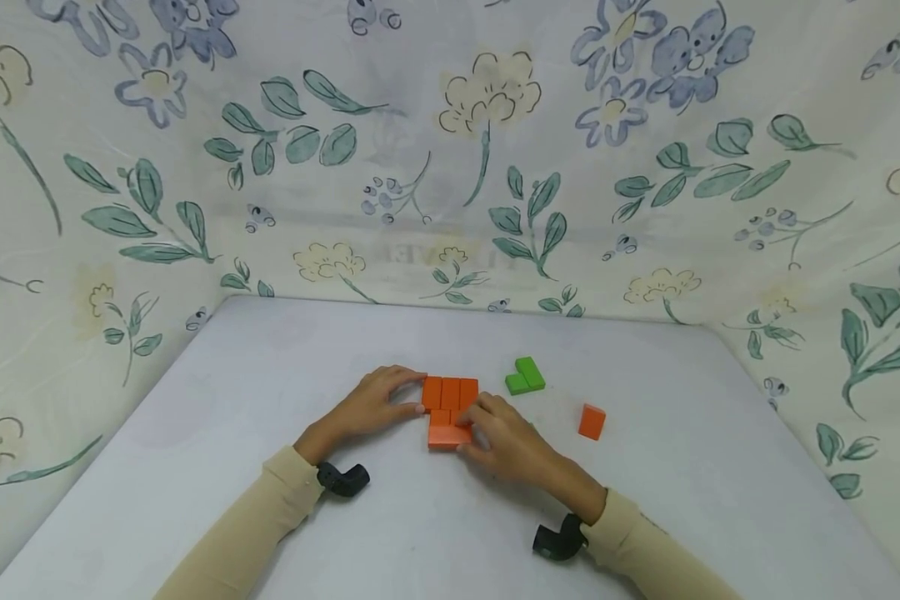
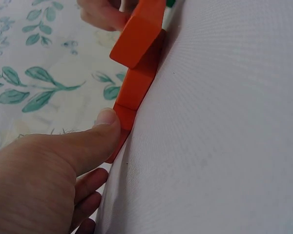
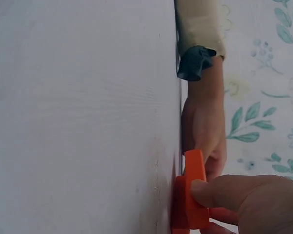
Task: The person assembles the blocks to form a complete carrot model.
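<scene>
Several orange wooden blocks lie side by side on the table, with a row of three at the back (image 1: pixel 451 393). My left hand (image 1: pixel 378 402) is at the left end of that row, index finger at its far corner and thumb at its near corner, holding the leftmost block (image 1: pixel 432 393). In the left wrist view the thumb (image 2: pixel 95 139) presses along that block's side. My right hand (image 1: pixel 506 437) pinches another orange block (image 3: pixel 196 195) between thumb and fingers, over the near side of the group. Its fingers hide part of the blocks beneath.
Two green blocks (image 1: pixel 525 377) lie together in an L shape behind my right hand. One loose orange block (image 1: pixel 591 422) rests farther right. A white-covered table (image 1: pixel 390 533) spreads beneath, backed by a floral cloth (image 1: pixel 420 167). Black devices (image 1: pixel 342 480) are strapped at both wrists.
</scene>
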A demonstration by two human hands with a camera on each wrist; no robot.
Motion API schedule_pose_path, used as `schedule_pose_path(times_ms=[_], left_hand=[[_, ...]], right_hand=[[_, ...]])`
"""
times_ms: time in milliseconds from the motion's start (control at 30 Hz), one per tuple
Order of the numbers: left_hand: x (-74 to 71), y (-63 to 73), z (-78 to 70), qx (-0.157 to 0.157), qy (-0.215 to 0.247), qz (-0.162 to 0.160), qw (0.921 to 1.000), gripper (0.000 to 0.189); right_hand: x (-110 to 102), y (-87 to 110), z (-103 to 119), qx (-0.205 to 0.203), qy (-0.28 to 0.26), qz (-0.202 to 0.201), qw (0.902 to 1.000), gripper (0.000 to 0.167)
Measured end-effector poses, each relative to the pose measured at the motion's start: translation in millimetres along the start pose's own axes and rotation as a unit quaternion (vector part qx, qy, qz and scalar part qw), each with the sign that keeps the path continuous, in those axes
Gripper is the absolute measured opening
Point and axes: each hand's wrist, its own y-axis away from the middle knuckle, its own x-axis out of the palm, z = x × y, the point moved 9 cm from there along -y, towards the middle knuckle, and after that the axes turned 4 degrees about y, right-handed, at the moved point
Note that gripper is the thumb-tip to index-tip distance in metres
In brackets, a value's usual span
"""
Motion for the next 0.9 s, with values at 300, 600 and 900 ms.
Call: schedule_pose_path(times_ms=[300, 600, 900], left_hand=[[1.3, -0.8, -0.4, 0.004, 0.003, 0.001, 1.0, 0.059], [-0.1, 0.1, -1.8, 0.007, 0.006, -0.003, 1.0, 0.06], [0.2, -0.5, -0.2, 0.006, 0.003, -0.002, 1.0, 0.06]], right_hand=[[4, 2.8, 0, -0.013, 0.016, -0.007, 0.9998, 0.028], [2, 3.8, 8, -0.069, 0.06, -0.028, 0.9954, 0.021], [5, 4.6, 12, -0.092, 0.099, -0.037, 0.9901, 0.024]])
